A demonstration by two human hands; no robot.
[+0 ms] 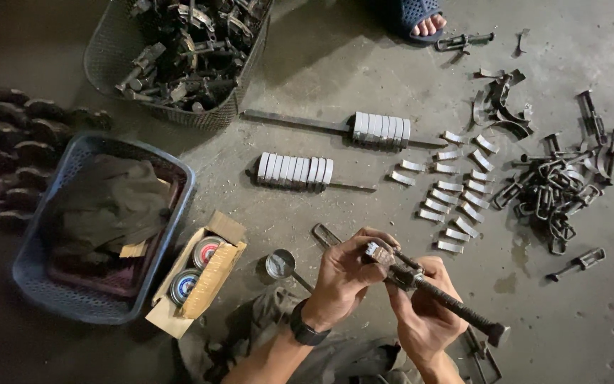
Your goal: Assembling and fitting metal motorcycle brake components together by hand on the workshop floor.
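Note:
My left hand (342, 276) pinches the upper end of a dark threaded clamp bolt (456, 306), where a small shiny metal piece (376, 251) sits at its tip. Wrapped around the middle of the same bolt is my right hand (424, 309); the bolt's flat foot sticks out at lower right. I hold it above the concrete floor (364, 64), over my lap. A black watch is on my left wrist.
Two rods strung with shiny plates (295, 171) (381, 129) lie ahead, loose shiny plates (453, 188) to the right, then a heap of dark links (552, 192). A basket of dark clamps (179, 50), a blue basket with rags (101, 220), a carton of tins (197, 274), a small cup (280, 264). Another person's sandalled foot (421, 18).

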